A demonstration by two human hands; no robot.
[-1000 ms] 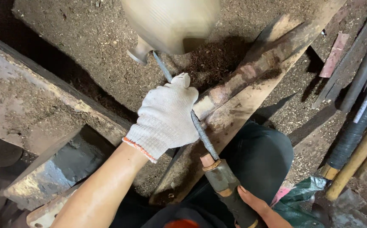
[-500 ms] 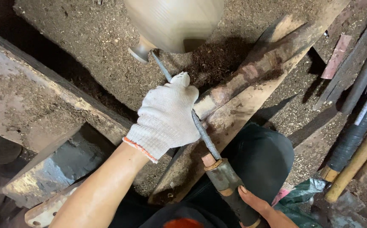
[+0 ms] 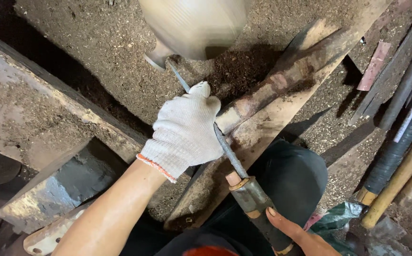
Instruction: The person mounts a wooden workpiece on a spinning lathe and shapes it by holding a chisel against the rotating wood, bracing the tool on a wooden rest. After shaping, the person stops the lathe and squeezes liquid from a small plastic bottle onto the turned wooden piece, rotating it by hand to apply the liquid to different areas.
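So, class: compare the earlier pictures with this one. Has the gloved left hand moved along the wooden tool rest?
No. The left hand sits at the same spot on the wooden tool rest, pressing the steel tool shaft at the same angle.

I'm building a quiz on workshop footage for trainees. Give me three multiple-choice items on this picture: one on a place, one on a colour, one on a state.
1. Where does the tip of the long metal tool meet the work?
A. at the spinning pale workpiece
B. on the floor
C. in a bucket

2. What colour is the glove on the left hand?
A. black
B. white with an orange cuff edge
C. blue

3. How is the right hand?
A. gloved
B. empty and open
C. bare, holding the tool's handle

Key: 1 A, the tip reaches the blurred workpiece. 2 B, the knit glove is white, its cuff edged orange. 3 C, bare fingers wrap the handle.
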